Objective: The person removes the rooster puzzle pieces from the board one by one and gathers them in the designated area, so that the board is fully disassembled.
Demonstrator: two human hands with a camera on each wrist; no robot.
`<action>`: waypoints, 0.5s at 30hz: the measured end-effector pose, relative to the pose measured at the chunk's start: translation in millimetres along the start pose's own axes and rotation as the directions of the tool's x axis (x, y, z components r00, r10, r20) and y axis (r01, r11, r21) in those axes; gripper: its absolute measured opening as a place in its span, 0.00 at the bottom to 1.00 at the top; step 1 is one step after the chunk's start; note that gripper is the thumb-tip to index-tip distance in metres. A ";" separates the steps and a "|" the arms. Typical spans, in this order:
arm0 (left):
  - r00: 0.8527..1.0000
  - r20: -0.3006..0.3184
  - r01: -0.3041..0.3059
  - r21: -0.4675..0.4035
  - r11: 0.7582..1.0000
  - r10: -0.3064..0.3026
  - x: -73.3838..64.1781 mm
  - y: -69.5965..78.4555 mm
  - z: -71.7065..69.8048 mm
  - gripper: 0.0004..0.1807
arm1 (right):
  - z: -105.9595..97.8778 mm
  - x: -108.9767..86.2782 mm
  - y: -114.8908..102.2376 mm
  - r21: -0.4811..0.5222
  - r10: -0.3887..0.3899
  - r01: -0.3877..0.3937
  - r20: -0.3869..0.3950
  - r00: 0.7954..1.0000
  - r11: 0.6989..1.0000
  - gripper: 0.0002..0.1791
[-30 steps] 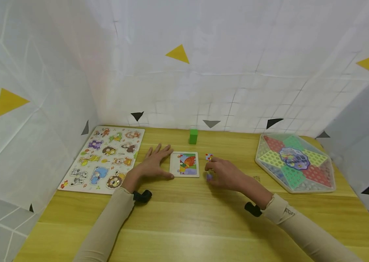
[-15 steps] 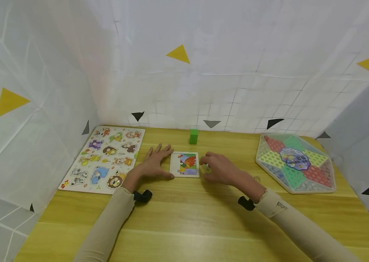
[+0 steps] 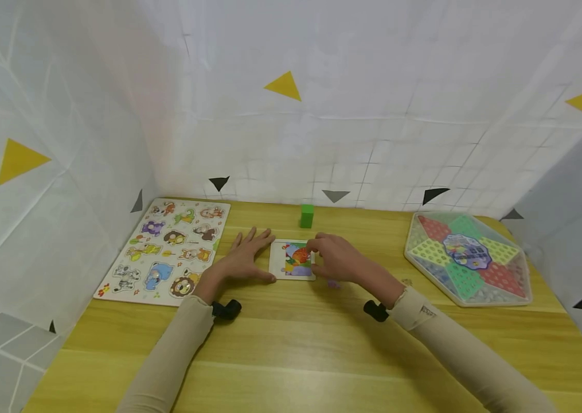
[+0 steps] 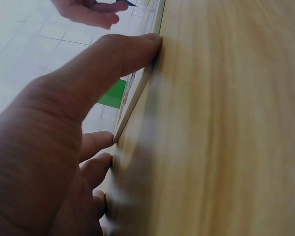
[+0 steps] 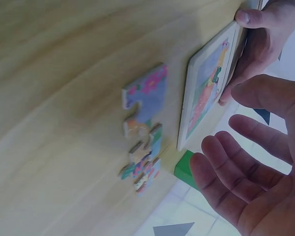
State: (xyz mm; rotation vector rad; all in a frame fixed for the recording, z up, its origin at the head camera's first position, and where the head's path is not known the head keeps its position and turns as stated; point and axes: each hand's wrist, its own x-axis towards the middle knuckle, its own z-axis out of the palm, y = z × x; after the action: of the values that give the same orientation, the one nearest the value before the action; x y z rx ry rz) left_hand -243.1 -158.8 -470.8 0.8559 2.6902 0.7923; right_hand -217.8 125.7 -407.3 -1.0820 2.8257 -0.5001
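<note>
A small jigsaw puzzle tray (image 3: 277,268) with a bright picture in it lies flat on the table. My left hand (image 3: 241,261) spreads along its left side, the thumb and index finger touching its edge in the left wrist view. Over the tray's right edge hovers my right hand (image 3: 339,259). Its fingers are loosely bent and hold nothing in the right wrist view. Several loose jigsaw pieces lie beside the tray there, among them a purple piece with pink flowers (image 5: 150,93). From the head view, my right hand hides most of these pieces.
A green block (image 3: 307,217) stands behind the tray. At left lies an animal puzzle board (image 3: 136,269). A hexagonal Chinese checkers box (image 3: 468,258) lies to the right. White patterned cloth (image 3: 373,103) rises behind the wooden table (image 3: 280,355).
My right hand has moved left, from the loose jigsaw pieces to the tray's right edge. A purple piece shows again below it. My left hand has stayed in place.
</note>
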 end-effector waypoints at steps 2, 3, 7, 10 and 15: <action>1.000 0.005 0.002 -0.005 1.000 -0.002 -0.1 0.1 -0.1 0.60 | 0.5 5.0 0.0 -0.012 -0.009 0.009 -0.009 1.000 1.000 0.15; 1.000 0.007 0.006 -0.005 1.000 -0.006 -0.3 0.1 -0.2 0.60 | 0.7 7.4 -0.1 -0.015 -0.014 0.014 -0.014 1.000 1.000 0.15; 1.000 0.008 0.014 -0.005 1.000 -0.014 0.1 -0.6 -0.1 0.60 | 2.1 16.1 -1.0 -0.026 -0.024 0.024 -0.021 0.999 0.999 0.13; 1.000 0.007 0.016 -0.004 1.000 -0.016 0.3 -0.3 -0.3 0.60 | 3.3 22.2 -1.7 -0.018 -0.025 0.024 -0.018 1.000 1.000 0.13; 1.000 0.012 0.022 -0.005 1.000 -0.022 -0.2 0.9 -0.6 0.60 | 5.7 31.1 -2.3 -0.016 -0.009 0.010 0.006 1.000 1.000 0.15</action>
State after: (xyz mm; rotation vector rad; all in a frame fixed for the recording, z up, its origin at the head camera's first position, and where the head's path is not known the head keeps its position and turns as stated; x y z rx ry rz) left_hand -242.8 -158.5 -469.8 0.8253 2.6817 0.7863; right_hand -238.5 102.0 -410.6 -1.0984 2.8260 -0.4754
